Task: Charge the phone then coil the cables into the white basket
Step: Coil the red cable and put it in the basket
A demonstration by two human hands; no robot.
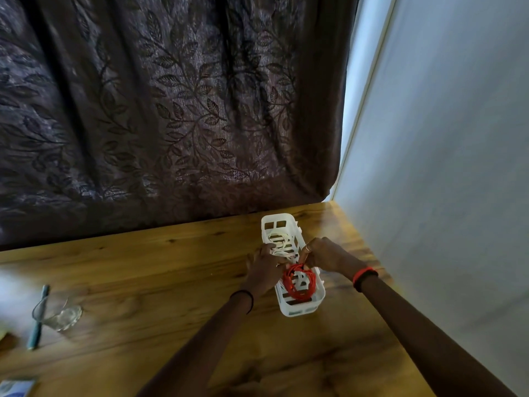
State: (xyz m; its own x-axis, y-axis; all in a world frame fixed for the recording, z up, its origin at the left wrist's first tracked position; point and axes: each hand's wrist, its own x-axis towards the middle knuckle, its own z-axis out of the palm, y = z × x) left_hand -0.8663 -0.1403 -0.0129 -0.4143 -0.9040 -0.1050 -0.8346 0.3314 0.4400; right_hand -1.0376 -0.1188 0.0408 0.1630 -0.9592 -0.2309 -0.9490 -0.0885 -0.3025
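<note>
Left hand (264, 267) at left rim of white basket (297, 310), fingers curled on loose white cable (279, 242) in basket's far half. Right hand (323, 255) over mid-basket, fingertips pinching far edge of coiled red cable (299, 283), coil lying in near half. Black band (247, 300) on left wrist, red wristband (363, 277) on right. Basket lengthwise on wooden table (171, 282), near right wall (443, 138). Drinking glass (64, 318) well apart at far left. Dark leaf-patterned curtain (143, 110) behind table.

The wooden table (143, 282) bears a white basket (300, 311), a glass (64, 318) and a teal-handled tool (35, 333).
</note>
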